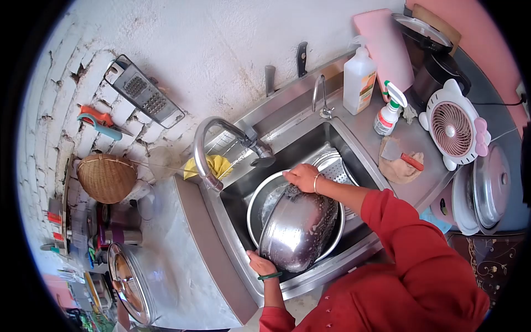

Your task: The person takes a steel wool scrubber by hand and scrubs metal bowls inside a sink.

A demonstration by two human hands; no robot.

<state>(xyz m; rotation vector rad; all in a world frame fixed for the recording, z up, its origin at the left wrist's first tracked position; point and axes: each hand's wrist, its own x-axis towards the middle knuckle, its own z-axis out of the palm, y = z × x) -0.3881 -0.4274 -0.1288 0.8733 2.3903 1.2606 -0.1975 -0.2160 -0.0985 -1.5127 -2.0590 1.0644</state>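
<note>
A shiny metal basin [301,229] is tilted on its side in the sink, its outside wet and streaked with suds. My left hand [261,263], a green bangle at its wrist, grips the basin's rim at the lower left. Against the upper side of the basin, my right hand [303,178] is closed on a dark, rough scouring pad [293,191], mostly covered by the fingers. Beneath the tilted basin sits a larger metal bowl [253,207]. A perforated metal strainer [334,169] leans at the right side of the sink [235,213].
A curved faucet [202,149] arches over the sink's left end, near a yellow cloth [213,166]. A smaller tap [323,99] stands behind. On the right counter are a clear bottle [359,80], a spray bottle [389,113], a scraper [406,157] on a cloth and a fan [451,127].
</note>
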